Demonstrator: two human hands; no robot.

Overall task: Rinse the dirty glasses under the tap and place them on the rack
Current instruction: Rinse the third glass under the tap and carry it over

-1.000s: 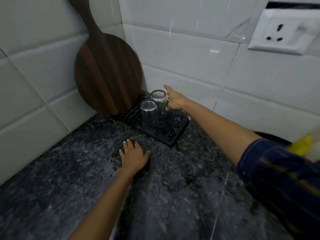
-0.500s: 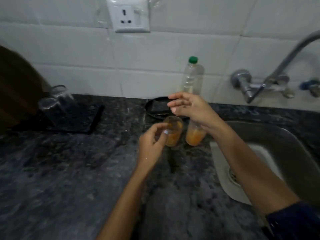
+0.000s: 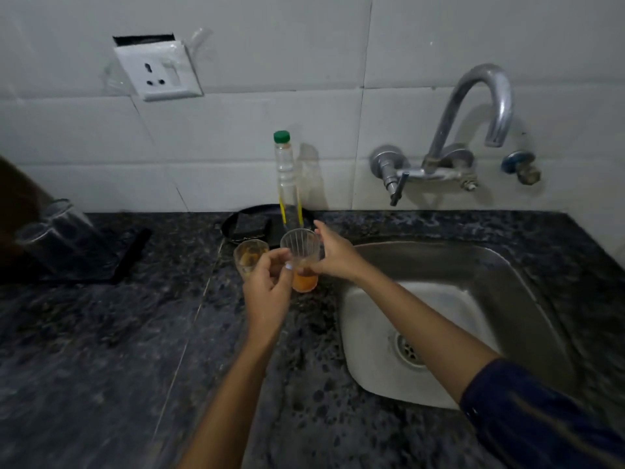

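Observation:
Two dirty glasses stand close together on the dark counter left of the sink. The ribbed glass with orange liquid (image 3: 302,265) is gripped from the right by my right hand (image 3: 333,258). The thumb and forefinger of my left hand (image 3: 269,289) pinch its left side. The other dirty glass (image 3: 249,257), streaked with residue, sits just behind my left fingers, untouched. The black rack (image 3: 130,253) lies at the far left with two clean glasses (image 3: 62,231) upside down on it. The curved tap (image 3: 473,106) hangs over the steel sink (image 3: 439,262); no water runs.
A clear bottle with a green cap (image 3: 287,177) stands behind the glasses, next to a black dish with a sponge (image 3: 250,225). A wall socket (image 3: 157,71) is above. A wooden board (image 3: 13,198) leans at the left edge.
My view swung from the rack to the sink. My right hand left the rack and closed on the glass with orange liquid. My left hand came off the counter and now pinches that glass.

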